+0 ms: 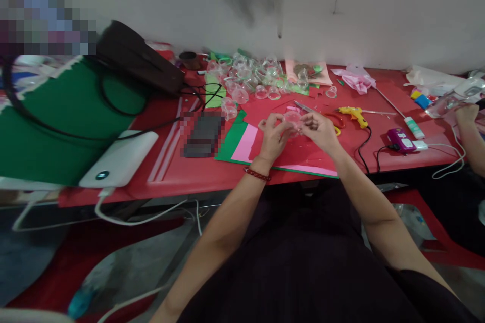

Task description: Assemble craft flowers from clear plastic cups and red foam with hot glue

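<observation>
A small clear plastic cup (pixel 292 119), looking pink over the red sheet, is held up between both of my hands. My left hand (pixel 273 133) pinches it from the left side, a beaded bracelet on that wrist. From the right, the fingers of my right hand (pixel 319 130) close on its edge. Below my hands lie stacked red, pink (pixel 244 145) and green sheets (pixel 229 142). Scissors (pixel 303 106) rest just beyond my right hand, partly hidden by it. A yellow glue gun (pixel 353 114) lies to the right.
Many clear plastic cups (pixel 250 73) are heaped at the back. A dark phone-like slab (pixel 204 135), white power bank (pixel 119 160) and black bag (pixel 138 58) lie left. On the right are a purple box (pixel 400 141), a glue tube (pixel 414 127) and another person's hand (pixel 468 113) by a clear bottle (pixel 456 96).
</observation>
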`<state>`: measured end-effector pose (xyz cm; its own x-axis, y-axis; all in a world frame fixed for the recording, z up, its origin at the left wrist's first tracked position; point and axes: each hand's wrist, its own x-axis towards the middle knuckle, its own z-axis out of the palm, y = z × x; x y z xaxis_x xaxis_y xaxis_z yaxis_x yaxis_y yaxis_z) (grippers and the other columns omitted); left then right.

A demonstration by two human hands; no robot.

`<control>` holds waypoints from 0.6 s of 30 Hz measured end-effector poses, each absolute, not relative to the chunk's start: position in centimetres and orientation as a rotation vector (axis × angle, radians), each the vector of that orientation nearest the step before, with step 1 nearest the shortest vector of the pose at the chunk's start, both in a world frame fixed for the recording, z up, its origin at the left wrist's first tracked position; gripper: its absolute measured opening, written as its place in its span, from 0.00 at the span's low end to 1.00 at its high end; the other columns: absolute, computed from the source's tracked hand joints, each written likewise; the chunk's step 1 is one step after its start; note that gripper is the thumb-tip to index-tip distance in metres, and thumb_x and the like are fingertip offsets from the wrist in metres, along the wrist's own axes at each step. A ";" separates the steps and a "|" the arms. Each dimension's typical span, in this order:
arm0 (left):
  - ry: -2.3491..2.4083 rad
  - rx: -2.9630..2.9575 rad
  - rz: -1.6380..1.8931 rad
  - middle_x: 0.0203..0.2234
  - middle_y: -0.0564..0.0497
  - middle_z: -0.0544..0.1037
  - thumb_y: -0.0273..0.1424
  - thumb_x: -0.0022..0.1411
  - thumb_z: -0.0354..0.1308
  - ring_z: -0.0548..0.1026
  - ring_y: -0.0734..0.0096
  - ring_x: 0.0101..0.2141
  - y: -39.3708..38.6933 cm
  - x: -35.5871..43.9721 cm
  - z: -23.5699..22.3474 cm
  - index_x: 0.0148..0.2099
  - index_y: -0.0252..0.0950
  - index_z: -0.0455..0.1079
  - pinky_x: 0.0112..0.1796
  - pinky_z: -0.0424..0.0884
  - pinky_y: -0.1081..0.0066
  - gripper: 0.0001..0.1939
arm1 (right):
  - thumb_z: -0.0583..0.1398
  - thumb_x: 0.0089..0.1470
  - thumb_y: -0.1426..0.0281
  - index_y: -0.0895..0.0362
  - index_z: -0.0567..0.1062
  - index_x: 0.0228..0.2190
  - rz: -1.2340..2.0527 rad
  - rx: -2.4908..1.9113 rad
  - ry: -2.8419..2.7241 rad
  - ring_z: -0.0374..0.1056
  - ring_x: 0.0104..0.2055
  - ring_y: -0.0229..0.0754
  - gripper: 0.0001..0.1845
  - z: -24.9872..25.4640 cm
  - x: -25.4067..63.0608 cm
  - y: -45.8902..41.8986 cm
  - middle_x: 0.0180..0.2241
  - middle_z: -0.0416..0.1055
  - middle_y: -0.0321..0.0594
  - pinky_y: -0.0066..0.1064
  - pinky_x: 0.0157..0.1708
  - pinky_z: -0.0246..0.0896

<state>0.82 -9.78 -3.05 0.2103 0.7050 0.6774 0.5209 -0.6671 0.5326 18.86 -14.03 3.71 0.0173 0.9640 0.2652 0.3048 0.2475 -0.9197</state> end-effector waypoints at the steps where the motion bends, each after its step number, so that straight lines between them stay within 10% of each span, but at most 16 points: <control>1: 1.174 2.299 1.445 0.46 0.44 0.76 0.38 0.75 0.58 0.73 0.56 0.51 -9.8 0.8 -3.0 0.41 0.42 0.80 0.54 0.61 0.53 0.12 | 0.70 0.51 0.58 0.52 0.77 0.36 0.806 -1.250 -1.516 0.79 0.36 0.43 0.15 3.8 19.0 -14.1 0.34 0.80 0.39 0.37 0.41 0.79; 18: 1.199 2.315 1.426 0.44 0.46 0.76 0.40 0.74 0.61 0.73 0.58 0.49 -9.7 1.0 -2.6 0.40 0.42 0.78 0.55 0.65 0.52 0.10 | 0.65 0.51 0.65 0.52 0.75 0.30 0.730 -1.326 -1.497 0.76 0.28 0.42 0.05 3.7 19.0 -13.8 0.26 0.78 0.34 0.35 0.34 0.74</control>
<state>1.04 -9.75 -2.64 0.2198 0.7051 0.6741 0.5429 -0.6626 0.5160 18.97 -13.77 3.74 0.0634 0.9607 0.2701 0.3791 0.2272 -0.8970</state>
